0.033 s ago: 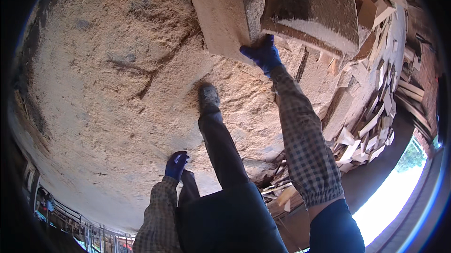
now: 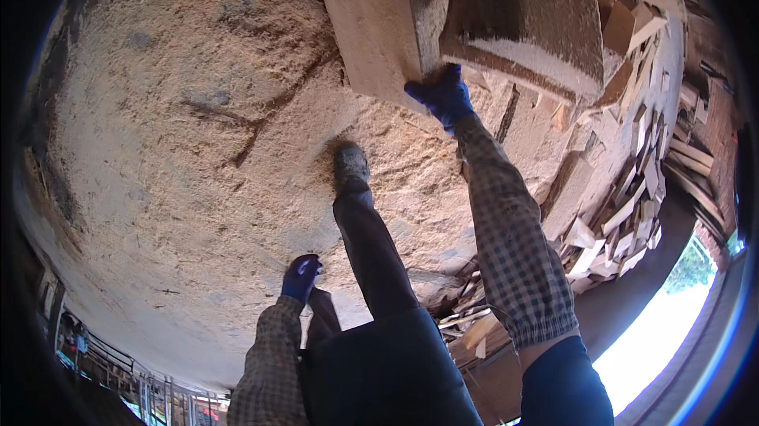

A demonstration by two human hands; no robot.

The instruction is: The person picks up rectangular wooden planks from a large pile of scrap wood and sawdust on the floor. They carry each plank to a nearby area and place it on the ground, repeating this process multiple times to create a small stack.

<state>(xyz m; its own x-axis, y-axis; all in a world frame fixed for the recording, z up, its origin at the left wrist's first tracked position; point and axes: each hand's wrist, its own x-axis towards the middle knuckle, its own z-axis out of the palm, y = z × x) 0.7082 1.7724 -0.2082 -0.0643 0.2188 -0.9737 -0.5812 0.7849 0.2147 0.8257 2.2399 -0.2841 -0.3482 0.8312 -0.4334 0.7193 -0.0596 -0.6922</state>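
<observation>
At left, loose tan sawdust (image 2: 198, 181) covers the ground. At lower centre, the left hand (image 2: 300, 277), in a dark blue glove, hangs low near the person's leg with its fingers bent; whether it is closed on anything, I cannot tell. To its right, a dusty dark boot (image 2: 352, 163) stands on the sawdust.

Further up, a pale, wide, thick wooden board (image 2: 368, 22) runs out past the top edge. The right hand (image 2: 447, 100), also in a blue glove, seems to grip its near end, thumb toward the broad face, other fingers partly hidden. Just right of the board lies a dark brown wooden slab (image 2: 538, 7); beyond it, pale split wood offcuts (image 2: 624, 220) lie heaped.

The step in hand looks like handling the board by one end; the next move would call for a firm hold and steady footing. Against the earlier frame, little differs: the left hand sits slightly further right, the right hand slightly lower.
</observation>
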